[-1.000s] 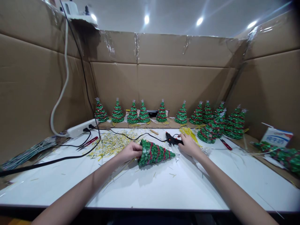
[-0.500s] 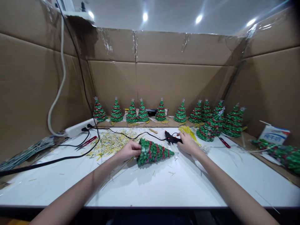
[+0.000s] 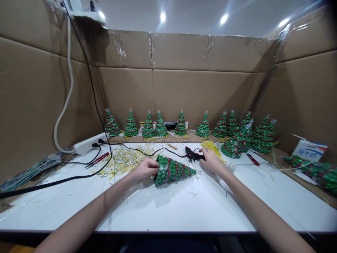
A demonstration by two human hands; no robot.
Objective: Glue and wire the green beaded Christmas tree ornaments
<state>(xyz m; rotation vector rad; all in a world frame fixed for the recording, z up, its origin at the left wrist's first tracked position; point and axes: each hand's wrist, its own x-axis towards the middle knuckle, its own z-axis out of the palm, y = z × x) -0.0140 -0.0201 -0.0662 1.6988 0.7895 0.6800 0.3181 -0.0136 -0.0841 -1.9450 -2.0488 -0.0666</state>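
A small green tinsel Christmas tree with red bands [image 3: 172, 170] lies on its side on the white table [image 3: 184, 211], tip pointing right. My left hand [image 3: 144, 168] grips its wide base with fingers curled round it. My right hand [image 3: 210, 160] rests on a black hot glue gun [image 3: 193, 154] lying just beyond the tree's tip, fingers closed over its handle. The gun's black cord [image 3: 147, 151] runs left across the table.
Several finished green trees [image 3: 181, 125] stand in a row along the back cardboard wall, more clustered at the right [image 3: 247, 138]. Yellow strips [image 3: 123, 160] litter the table left of centre. Red snips [image 3: 100, 159], a white power strip [image 3: 88, 144], a white carton [image 3: 310, 151].
Almost nothing has moved. Both hands stay on the tree and the glue gun; the view has shifted slightly.
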